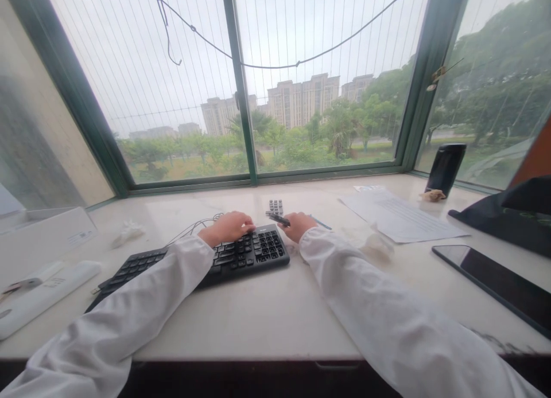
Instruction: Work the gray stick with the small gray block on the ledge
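A black keyboard point(241, 254) lies at a slant on the white sill, its number pad toward the right. Over its upper edge rests my left hand point(230, 226), fingers bent and pressed together; whether anything small is between them is hidden. Just right of the number pad, my right hand point(298, 226) is closed on a dark tweezer-like tool point(279, 218), which points left. Several loose light-grey keycaps point(275, 206) sit in a block beyond the two hands. A thin blue stick point(321, 222) lies beside my right hand.
Printed paper point(398, 217), crumpled tissue point(373, 246) and a phone point(495, 280) lie right. A black cylinder point(446, 170) stands near the window, by a black bag point(512, 217). At left are a white box point(51, 234), a white power strip point(51, 295) and a thin cable point(189, 229).
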`<state>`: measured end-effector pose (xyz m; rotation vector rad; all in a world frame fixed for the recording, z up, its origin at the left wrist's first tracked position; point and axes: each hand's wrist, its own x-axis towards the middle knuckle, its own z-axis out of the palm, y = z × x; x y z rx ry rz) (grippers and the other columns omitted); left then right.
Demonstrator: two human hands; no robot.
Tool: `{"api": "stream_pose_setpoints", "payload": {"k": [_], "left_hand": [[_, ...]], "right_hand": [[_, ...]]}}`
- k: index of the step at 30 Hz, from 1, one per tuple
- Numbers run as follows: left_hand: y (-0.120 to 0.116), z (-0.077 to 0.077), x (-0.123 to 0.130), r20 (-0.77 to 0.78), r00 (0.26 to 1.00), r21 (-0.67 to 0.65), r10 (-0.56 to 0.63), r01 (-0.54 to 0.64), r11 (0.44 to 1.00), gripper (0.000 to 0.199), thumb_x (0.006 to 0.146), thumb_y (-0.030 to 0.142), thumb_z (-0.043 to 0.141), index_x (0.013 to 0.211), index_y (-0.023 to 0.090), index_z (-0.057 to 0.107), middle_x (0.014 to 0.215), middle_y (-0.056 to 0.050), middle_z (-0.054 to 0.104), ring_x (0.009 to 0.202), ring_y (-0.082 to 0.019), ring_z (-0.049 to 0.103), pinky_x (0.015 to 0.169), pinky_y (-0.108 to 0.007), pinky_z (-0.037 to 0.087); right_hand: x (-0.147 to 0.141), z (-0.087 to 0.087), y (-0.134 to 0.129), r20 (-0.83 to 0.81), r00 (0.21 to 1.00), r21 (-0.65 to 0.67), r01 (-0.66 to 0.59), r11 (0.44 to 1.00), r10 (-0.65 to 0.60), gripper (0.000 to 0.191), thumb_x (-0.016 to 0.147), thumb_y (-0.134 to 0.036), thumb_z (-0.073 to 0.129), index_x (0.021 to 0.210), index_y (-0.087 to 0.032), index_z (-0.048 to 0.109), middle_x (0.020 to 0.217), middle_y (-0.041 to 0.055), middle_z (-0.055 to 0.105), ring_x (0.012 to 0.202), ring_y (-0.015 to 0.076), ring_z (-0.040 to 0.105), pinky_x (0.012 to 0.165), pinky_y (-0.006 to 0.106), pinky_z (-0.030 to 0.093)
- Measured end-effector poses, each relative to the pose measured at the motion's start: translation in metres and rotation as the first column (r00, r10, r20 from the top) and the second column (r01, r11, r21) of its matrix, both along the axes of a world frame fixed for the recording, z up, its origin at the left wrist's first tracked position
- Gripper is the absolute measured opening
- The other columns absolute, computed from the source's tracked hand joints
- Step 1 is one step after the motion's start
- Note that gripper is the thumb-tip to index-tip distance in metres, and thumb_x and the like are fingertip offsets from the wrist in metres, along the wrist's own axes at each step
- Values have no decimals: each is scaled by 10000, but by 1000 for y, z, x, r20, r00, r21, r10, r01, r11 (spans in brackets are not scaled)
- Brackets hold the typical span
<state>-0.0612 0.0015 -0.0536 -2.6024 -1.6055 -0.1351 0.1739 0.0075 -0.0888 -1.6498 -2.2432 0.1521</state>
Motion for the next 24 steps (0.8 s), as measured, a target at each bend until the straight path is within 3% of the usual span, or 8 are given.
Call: {"api": "stream_pose_setpoints", "payload": {"k": [6,12,15,17,19,20,22,24], "left_hand": [[-16,-4,-8,88,993,-12,-83,84,996,382,899,477,412,1015,241,688,1006,-34,702,927,-197,620,840,-265,434],[-20,-7,-7,132,983,4,-125,126,992,349,912,424,420,1055,240,680,1056,-39,689,989,-200,604,897,-276,421],[-25,-8,-3,161,972,8,-173,174,985,338,919,405,414,1032,239,687,1035,-33,693,968,-199,611,880,-283,426],[-30,-9,-1,171,963,19,-206,206,978,329,920,406,420,1006,244,693,1015,-28,697,942,-200,620,850,-287,433],[-34,-9,1,180,956,32,-232,230,973,309,910,415,449,1009,253,692,1011,-24,698,931,-202,623,827,-287,436],[-36,-9,2,184,952,43,-245,241,970,296,898,421,474,1024,260,689,1015,-23,696,931,-202,622,817,-286,437],[-39,-8,2,194,942,69,-273,264,962,281,866,437,535,1041,279,688,1018,-20,689,919,-200,622,797,-279,437],[-41,-6,3,211,930,89,-301,289,953,256,834,447,582,994,295,711,991,-14,686,879,-189,624,772,-269,436]], "right_hand": [[-10,-4,-3,32,998,-8,-60,998,60,392,863,-511,451,927,-247,734,922,84,709,828,220,639,691,278,414],[-6,5,-7,50,998,38,21,999,-23,402,851,-524,469,869,-234,747,881,109,708,784,240,644,659,297,413],[-3,13,-9,-90,995,136,65,989,-53,375,839,-515,494,797,-235,739,814,92,704,758,231,633,654,299,404],[-5,19,-12,-302,953,187,64,980,-5,390,832,-523,511,702,-218,718,714,69,678,703,200,611,636,286,399],[-12,25,-18,-583,810,166,35,985,70,456,813,-572,523,607,-190,663,550,36,583,554,147,538,549,264,378],[-17,27,-23,-722,685,121,-5,993,92,492,796,-610,526,578,-179,626,467,8,496,462,117,461,482,254,344],[-32,29,-33,-935,350,22,-125,992,65,526,752,-666,546,539,-185,526,371,-65,294,345,70,262,371,240,223],[-46,28,-43,-996,88,-9,-231,973,12,515,719,-651,605,526,-199,452,372,-96,215,332,52,184,340,230,152]]}}
